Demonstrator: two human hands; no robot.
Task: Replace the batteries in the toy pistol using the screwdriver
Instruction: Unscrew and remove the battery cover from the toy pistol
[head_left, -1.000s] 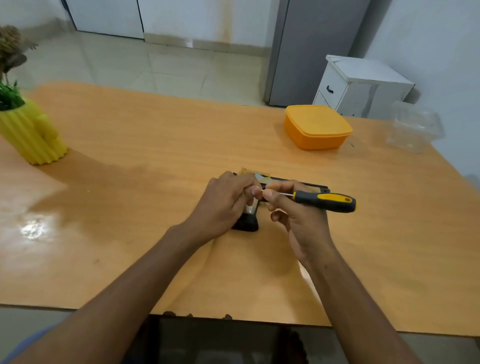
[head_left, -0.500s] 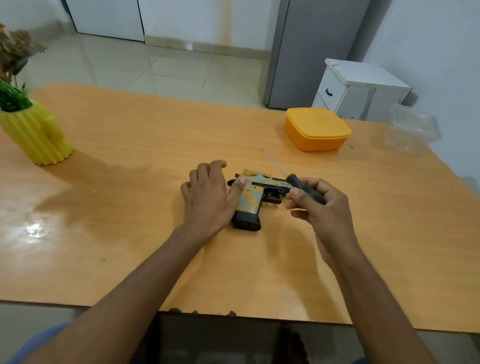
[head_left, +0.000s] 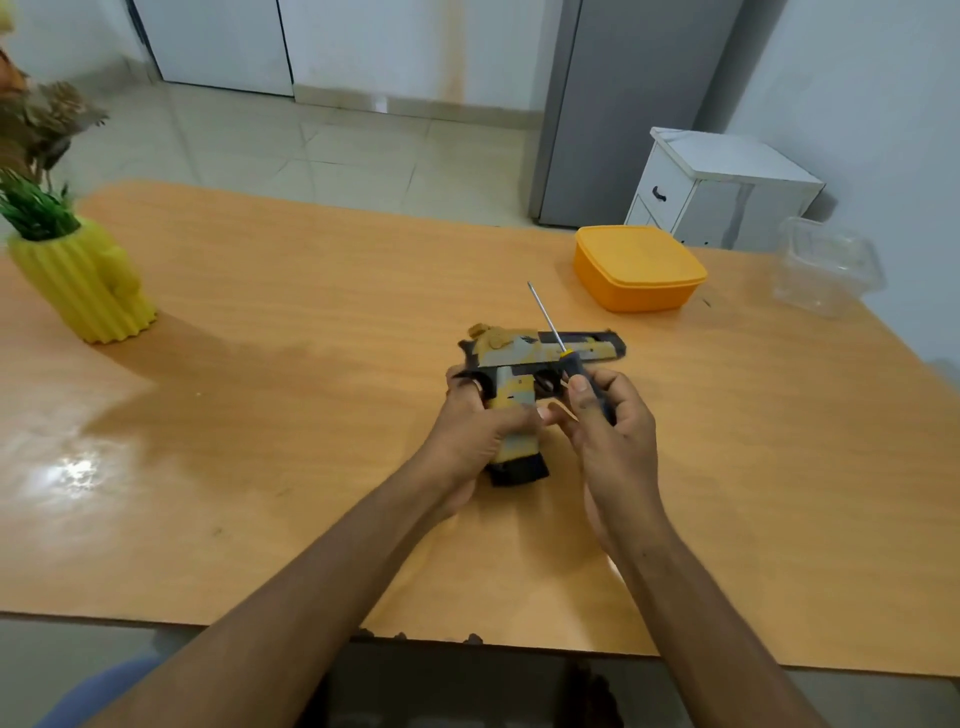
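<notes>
At frame centre the toy pistol (head_left: 524, 364) lies on the wooden surface (head_left: 311, 364), barrel running right, handle toward the viewer and grasped by the left hand (head_left: 475, 426). The right hand (head_left: 605, 415) clenches the screwdriver (head_left: 563, 353) just right of that handle, shaft angled up and away, so the tip must swing down-left. Open room surrounds; the orange container (head_left: 639, 267) sits well apart, upper right.

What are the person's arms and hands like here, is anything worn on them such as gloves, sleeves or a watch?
Nothing is worn that shows. The left hand and right hand are both bare, with no gloves, rings or watch visible. Both forearms are uncovered from the wrists down to the bottom of the picture, so no sleeve is in view. A patch of blue cloth shows at the lower left corner; what it belongs to cannot be told.
</notes>
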